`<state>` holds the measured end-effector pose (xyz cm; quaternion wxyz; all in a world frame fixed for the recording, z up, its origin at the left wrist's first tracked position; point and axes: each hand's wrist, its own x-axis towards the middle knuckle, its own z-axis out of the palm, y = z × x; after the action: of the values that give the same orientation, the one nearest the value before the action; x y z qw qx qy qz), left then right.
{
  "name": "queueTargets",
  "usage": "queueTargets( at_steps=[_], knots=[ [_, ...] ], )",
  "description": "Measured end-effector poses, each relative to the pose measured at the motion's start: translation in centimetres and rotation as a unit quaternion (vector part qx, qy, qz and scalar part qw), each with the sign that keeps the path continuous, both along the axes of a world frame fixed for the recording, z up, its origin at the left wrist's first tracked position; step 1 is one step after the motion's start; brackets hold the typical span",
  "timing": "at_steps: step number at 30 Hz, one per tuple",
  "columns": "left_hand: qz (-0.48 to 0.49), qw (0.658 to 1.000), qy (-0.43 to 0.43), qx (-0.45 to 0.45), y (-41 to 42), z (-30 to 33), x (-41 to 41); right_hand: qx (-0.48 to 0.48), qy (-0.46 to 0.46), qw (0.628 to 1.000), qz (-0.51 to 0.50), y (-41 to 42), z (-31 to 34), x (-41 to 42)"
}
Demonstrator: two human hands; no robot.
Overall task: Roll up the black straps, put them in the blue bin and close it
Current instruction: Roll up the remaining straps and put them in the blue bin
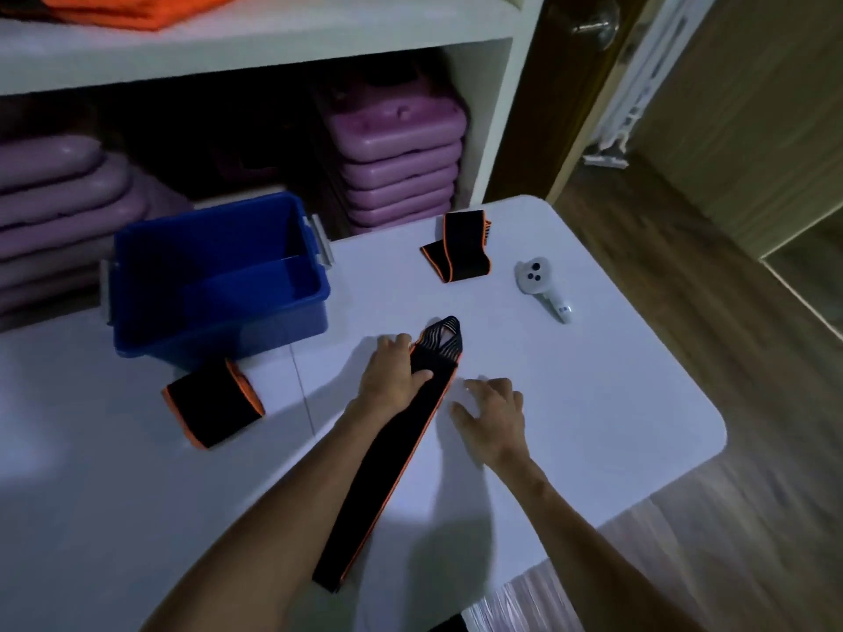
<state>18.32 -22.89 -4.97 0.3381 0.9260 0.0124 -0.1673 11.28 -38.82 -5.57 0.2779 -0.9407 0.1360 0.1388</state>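
A long black strap [392, 467] with orange edging lies stretched out on the white table [593, 403], its looped far end near the middle. My left hand [392, 374] presses flat on the strap close to that end, thumb across it. Just right of the strap, my right hand [495, 415] rests on the table with fingers spread, holding nothing. The blue bin [219, 280] stands open and looks empty at the left back. A folded black strap [214, 403] lies in front of the bin. Another folded strap [460, 253] lies at the table's far edge.
A white handheld controller [540, 282] lies on the table at the right. Behind the table, white shelves [492, 107] hold stacked purple items [401, 166] and orange fabric. Wooden floor lies to the right of the table's rounded corner. No bin lid is in view.
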Motion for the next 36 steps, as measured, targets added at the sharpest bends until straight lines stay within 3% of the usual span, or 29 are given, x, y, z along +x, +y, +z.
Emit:
queueTargets(
  at_steps=[4,7,10,11,13,15,17,22,25,27,30,32,34,36],
  knots=[
    [0.059,0.997,0.056,-0.005,-2.5,-0.5,1.5,0.035,-0.008,0.999,0.025,0.1,-0.2,-0.7],
    [0.076,0.984,0.05,-0.152,-3.2,0.1,1.4,0.113,-0.028,0.993,-0.021,0.4,-0.4,-0.4],
    [0.156,0.924,0.045,-0.347,-1.9,2.7,0.2,0.333,-0.016,0.935,-0.122,1.5,1.0,0.7],
    [0.191,0.896,0.041,-0.399,-1.0,3.6,-0.2,0.428,0.012,0.895,-0.124,2.0,1.6,1.0],
    [0.257,0.846,0.021,-0.467,1.7,5.2,-1.2,0.549,0.086,0.831,-0.036,3.4,2.4,1.3],
    [0.322,0.797,-0.017,-0.511,5.5,6.5,-2.2,0.559,0.139,0.813,0.084,5.5,2.6,1.1],
    [0.381,0.756,-0.057,-0.529,9.8,7.2,-3.6,0.528,0.171,0.82,0.139,7.8,2.5,1.0],
    [0.531,0.699,-0.177,-0.445,19.3,6.7,-11.9,0.419,0.176,0.862,0.222,12.8,2.6,1.0],
    [0.606,0.667,-0.19,-0.388,23.6,4.2,-18.6,0.237,0.095,0.901,0.35,15.1,2.0,0.9],
    [0.623,0.693,-0.166,-0.321,25.8,1.6,-21.6,0.134,0.052,0.9,0.412,16.3,1.3,0.0],
    [0.619,0.751,-0.097,-0.208,28.0,-0.9,-23.2,0.085,-0.027,0.894,0.438,16.9,-0.1,-2.3],
    [0.602,0.78,-0.091,-0.146,28.6,-2.1,-23.2,0.046,-0.081,0.901,0.423,16.5,-1.0,-3.1],
    [0.584,0.806,-0.096,-0.025,28.3,-2.0,-22.9,0.008,-0.099,0.92,0.379,15.6,-1.3,-3.3],
    [0.568,0.811,-0.124,0.069,26.9,-0.6,-21.8,-0.013,-0.099,0.935,0.34,14.3,-1.1,-3.1]
  ],
)
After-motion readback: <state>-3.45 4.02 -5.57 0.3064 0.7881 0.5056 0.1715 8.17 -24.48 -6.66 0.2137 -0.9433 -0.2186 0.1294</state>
